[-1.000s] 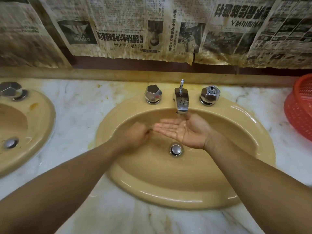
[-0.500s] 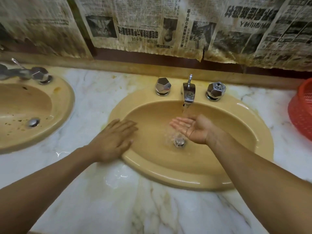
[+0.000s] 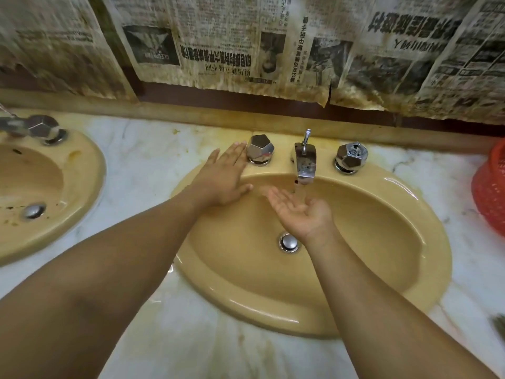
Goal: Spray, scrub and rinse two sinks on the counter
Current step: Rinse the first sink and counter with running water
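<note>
Across the white, grey-veined marble counter (image 3: 153, 170) two glossy mustard-yellow oval sinks are sunk side by side, each with its long axis running left to right along the counter. The near sink (image 3: 426, 269) sits mid-counter under both hands. The far sink (image 3: 90, 187) lies at the counter's left edge, well apart from the hands and on the side of the left arm, so that arm is the nearer one for reaching it. A red mesh basket (image 3: 489, 192) stands at the right edge, and stained newspaper (image 3: 246, 50) hangs on the wall behind. The left hand (image 3: 221, 179) lies flat, fingers straight and together, on the near sink's back-left rim, holding nothing, its fingertips just beside the faceted chrome left knob (image 3: 260, 151). The right hand (image 3: 300, 212) is palm up and loosely cupped inside the bowl, empty apart from the thin water stream (image 3: 300, 191) falling into it from the chrome spout (image 3: 304, 165). A matching right knob (image 3: 351, 157) stands beyond the spout, and the round metal drain stopper (image 3: 289, 242) sits just in front of the right wrist. This looks like rinsing: the near bowl is wet and smooth, while dark specks (image 3: 13, 207) dot the far sink, probably the one awaiting work.
</note>
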Action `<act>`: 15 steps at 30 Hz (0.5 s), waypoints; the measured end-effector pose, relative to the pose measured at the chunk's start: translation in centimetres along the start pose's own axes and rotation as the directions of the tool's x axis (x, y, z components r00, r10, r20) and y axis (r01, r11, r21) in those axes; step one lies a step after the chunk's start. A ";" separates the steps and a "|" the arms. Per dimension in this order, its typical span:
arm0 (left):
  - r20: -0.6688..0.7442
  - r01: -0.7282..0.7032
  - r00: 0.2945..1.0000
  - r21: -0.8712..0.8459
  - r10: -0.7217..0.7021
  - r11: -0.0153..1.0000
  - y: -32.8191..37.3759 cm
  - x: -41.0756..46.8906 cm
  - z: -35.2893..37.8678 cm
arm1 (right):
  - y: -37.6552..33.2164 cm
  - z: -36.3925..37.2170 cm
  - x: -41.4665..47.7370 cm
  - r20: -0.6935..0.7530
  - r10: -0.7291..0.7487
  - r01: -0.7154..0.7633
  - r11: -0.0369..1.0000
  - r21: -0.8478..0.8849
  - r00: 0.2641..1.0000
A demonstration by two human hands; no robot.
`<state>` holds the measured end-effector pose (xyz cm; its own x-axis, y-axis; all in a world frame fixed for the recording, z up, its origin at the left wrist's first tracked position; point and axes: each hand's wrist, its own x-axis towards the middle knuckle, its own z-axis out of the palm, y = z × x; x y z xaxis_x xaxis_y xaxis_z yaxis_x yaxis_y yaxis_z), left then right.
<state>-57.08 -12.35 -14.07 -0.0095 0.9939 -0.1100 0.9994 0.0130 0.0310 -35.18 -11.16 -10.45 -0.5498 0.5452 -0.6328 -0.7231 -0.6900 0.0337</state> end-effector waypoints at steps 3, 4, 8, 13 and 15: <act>-0.018 0.020 1.000 0.003 -0.020 1.000 0.4 0.0 0.4 | -1.0 1.3 -0.7 0.060 -0.022 0.020 0.999 0.039 0.998; -0.018 0.021 1.000 -0.005 -0.021 1.000 0.4 0.0 0.3 | -1.1 2.0 -1.0 0.093 -0.007 0.002 0.999 0.048 0.996; 0.053 0.124 0.992 -0.155 -0.117 0.980 1.5 0.8 -0.7 | -1.1 1.8 -1.1 0.018 -0.002 0.002 1.000 0.025 1.000; 0.046 0.201 0.980 -0.240 -0.195 0.950 2.5 1.3 -0.2 | -0.9 2.3 -1.7 0.071 0.058 -0.059 0.998 0.013 0.996; -0.019 0.255 0.958 -0.399 -0.286 0.881 3.3 1.0 -0.6 | -1.4 1.5 -1.7 -0.047 0.002 -0.004 0.999 -0.036 0.999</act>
<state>-53.84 -11.27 -13.43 -0.2958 0.9505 -0.0952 0.8649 0.3088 0.3956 -33.86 -10.41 -8.21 -0.5309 0.5208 -0.6685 -0.7054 -0.7087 0.0080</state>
